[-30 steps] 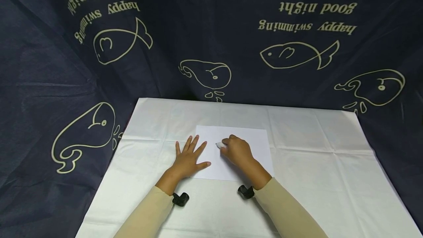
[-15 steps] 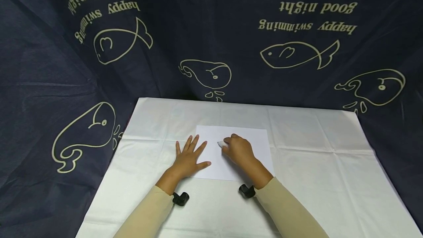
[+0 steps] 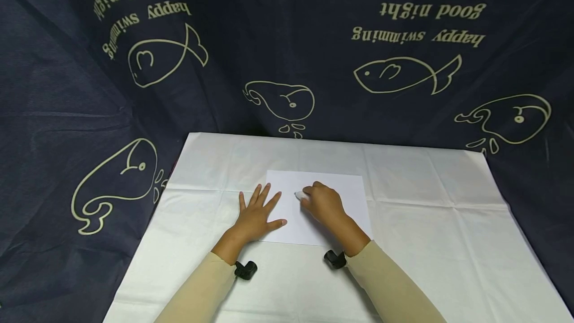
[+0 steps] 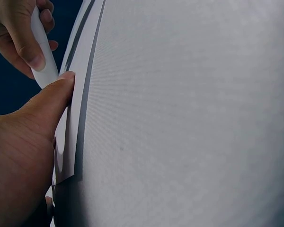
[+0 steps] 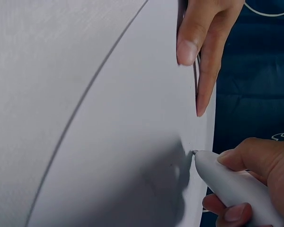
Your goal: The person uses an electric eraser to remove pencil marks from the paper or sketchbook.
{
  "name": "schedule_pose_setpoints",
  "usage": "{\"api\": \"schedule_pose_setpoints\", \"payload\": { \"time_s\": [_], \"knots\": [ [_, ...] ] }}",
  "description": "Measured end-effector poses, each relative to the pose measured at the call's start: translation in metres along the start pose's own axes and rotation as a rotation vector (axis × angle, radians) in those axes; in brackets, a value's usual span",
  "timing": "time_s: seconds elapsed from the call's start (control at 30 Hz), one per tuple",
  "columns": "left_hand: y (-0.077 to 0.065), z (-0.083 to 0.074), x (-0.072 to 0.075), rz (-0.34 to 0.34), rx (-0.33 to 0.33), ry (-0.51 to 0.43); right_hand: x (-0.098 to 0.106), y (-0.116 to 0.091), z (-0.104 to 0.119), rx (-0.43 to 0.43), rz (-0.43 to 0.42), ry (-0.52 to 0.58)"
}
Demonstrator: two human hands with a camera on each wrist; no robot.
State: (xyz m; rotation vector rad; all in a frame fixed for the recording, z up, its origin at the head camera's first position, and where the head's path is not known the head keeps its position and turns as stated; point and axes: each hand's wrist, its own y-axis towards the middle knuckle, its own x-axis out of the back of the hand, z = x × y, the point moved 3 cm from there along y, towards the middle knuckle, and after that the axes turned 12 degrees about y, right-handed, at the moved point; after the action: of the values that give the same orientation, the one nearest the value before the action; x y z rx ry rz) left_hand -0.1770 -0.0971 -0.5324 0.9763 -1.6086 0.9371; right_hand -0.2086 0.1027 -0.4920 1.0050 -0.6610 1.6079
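A sheet of white paper (image 3: 347,186) lies on the cloth-covered table. My left hand (image 3: 252,219) rests flat on its left part, fingers spread. My right hand (image 3: 324,205) grips a thick white pen (image 3: 299,195) over the middle of the sheet, tip toward the left. In the right wrist view the pen (image 5: 241,189) has a smooth, bulging body and a small metal tip at the paper's surface; whether it touches is hard to tell. From the left wrist, the pen's white body (image 4: 48,71) shows behind my left thumb. No clear mark can be made out on the paper.
A white creased cloth (image 3: 412,233) covers the table. Behind and to the left hangs a dark blue curtain (image 3: 332,113) with whale and fish outlines and upside-down lettering. Small black devices (image 3: 245,270) sit at both wrists.
My right hand and the pen have shifted very slightly to the right since one second ago, then stayed nearly still. My left hand keeps its place on the paper.
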Motion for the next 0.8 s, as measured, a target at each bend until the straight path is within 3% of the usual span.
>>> {"api": "schedule_pose_setpoints", "payload": {
  "time_s": [0.8],
  "knots": [
    [0.0011, 0.0015, -0.0023, -0.006, -0.001, 0.010, -0.0012, -0.0006, 0.0009, 0.000, 0.005, -0.006]
  ]
}}
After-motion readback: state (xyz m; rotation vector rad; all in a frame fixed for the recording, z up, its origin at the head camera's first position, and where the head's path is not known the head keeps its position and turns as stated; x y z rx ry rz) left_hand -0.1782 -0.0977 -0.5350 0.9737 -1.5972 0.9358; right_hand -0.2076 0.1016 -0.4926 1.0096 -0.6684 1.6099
